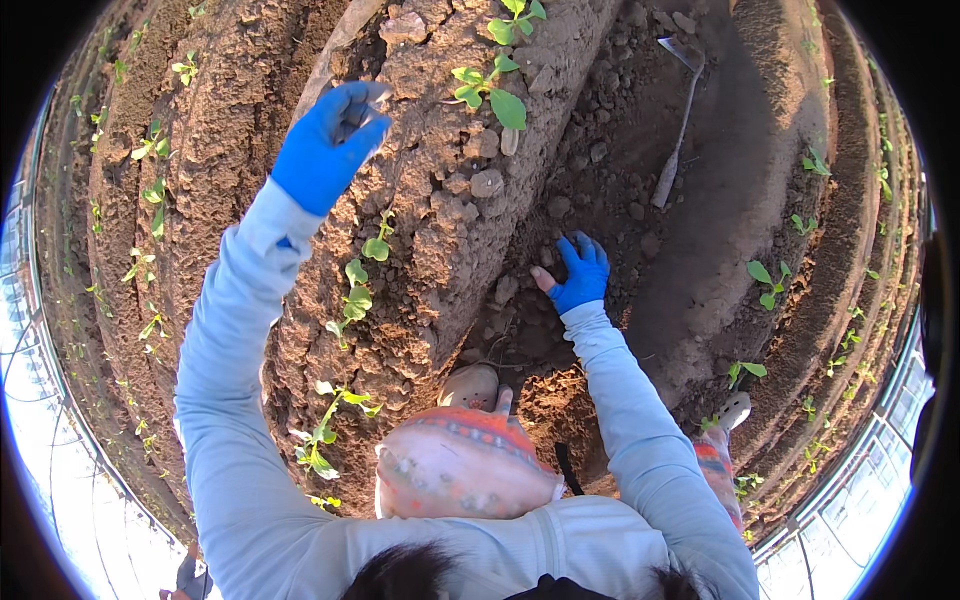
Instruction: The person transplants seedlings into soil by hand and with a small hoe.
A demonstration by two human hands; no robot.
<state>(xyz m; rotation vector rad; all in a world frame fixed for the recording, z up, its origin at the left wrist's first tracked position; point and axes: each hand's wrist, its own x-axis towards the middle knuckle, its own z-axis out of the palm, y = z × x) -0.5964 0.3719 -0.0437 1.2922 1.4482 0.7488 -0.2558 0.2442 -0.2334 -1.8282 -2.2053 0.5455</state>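
My left hand (334, 142), in a blue glove, is raised over the left side of the soil ridge, its fingers curled toward the thumb; whether something small is between them I cannot tell. My right hand (581, 274), in a blue glove with the thumb tip bare, rests on the dark furrow soil with its fingers spread. Leafy seedlings (508, 109) grow on the ridge to the right of my left hand, and smaller seedlings (358, 300) stand below it. A hand hoe (679, 135) with a metal blade lies in the furrow beyond my right hand.
A shoe (470, 388) stands at the ridge's foot near my knee, and another shoe (733, 410) is at the right. Further soil ridges with seedlings (769, 283) run along both sides. Clods (487, 184) lie on the ridge. Part of another person (193, 577) shows at the lower left.
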